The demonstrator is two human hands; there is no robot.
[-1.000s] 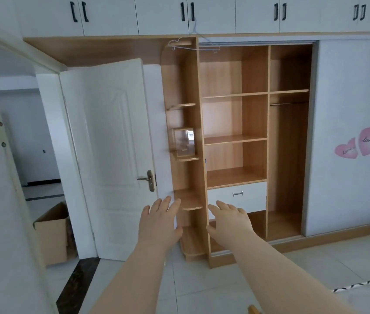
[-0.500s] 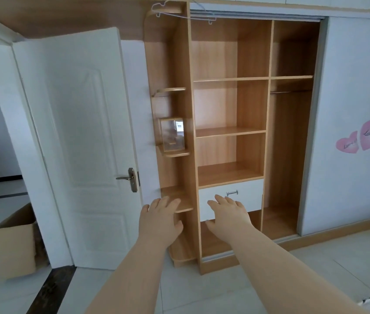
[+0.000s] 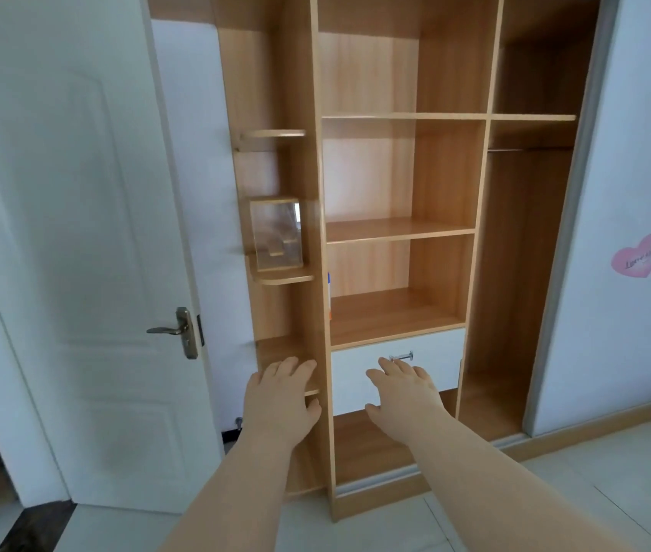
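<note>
Currently both palms down, fingers straight, gripping nothing, my right hand (image 3: 403, 396) lower centre of frame over the white drawer (image 3: 437, 350), fingertips just under its metal handle (image 3: 401, 356), contact unclear, my left hand (image 3: 280, 404) just left, before the corner shelf (image 3: 274, 349).

1. White rectangular drawer (image 3: 441, 352) with a flat, plain front: set in the middle column of the light-brown wooden wardrobe (image 3: 447, 173), low in the unit.
2. State: pushed in, with the front level with the column's edges and no gap showing along its top.
3. Position: directly under the lowest open shelf compartment and directly above an open bottom compartment. A tall hanging bay stands to its right and narrow corner shelves to its left.
4. Small silver metal bar handle (image 3: 401, 356): fixed horizontally at the upper centre of the drawer front, on two short posts.
</note>
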